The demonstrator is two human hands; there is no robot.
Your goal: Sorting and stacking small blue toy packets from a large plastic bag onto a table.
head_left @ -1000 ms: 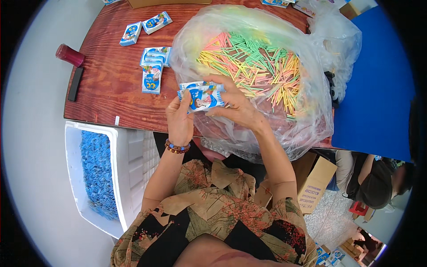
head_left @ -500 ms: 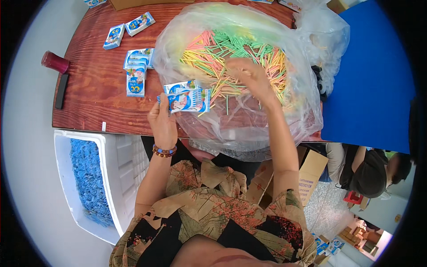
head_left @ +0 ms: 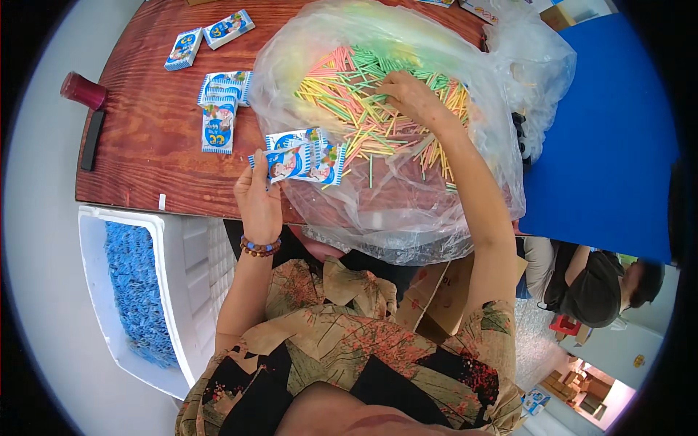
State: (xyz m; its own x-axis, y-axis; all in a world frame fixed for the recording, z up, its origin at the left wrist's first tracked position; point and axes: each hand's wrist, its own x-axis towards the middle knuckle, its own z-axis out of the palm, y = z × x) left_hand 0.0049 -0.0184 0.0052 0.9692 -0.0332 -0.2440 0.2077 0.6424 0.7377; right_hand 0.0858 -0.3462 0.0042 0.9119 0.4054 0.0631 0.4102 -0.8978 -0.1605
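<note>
My left hand (head_left: 258,200) grips a small blue-and-white packet (head_left: 285,162) by its left end, thumb on top. Further blue-and-white packets (head_left: 333,164) lie right beside it, at the near left edge of a clear plastic bag (head_left: 356,211). Spread over the bag is a heap of thin pink, yellow and green sticks (head_left: 338,91). Reaching into the heap's middle, my right hand (head_left: 416,103) has its fingers bent and drawn together among the sticks. What lies between those fingertips cannot be made out.
More packets (head_left: 218,125) lie left of the bag, with two others (head_left: 183,49) farther back. A dark red cup-like object (head_left: 83,91) and a black bar (head_left: 92,140) sit at the table's left edge. Below stands a white foam box (head_left: 156,225) of blue pieces. Another person (head_left: 600,291) is at right.
My right hand has moved slightly farther into the heap, and its fingers have gone down onto the sticks. My left hand still holds its packet, now tilted a little.
</note>
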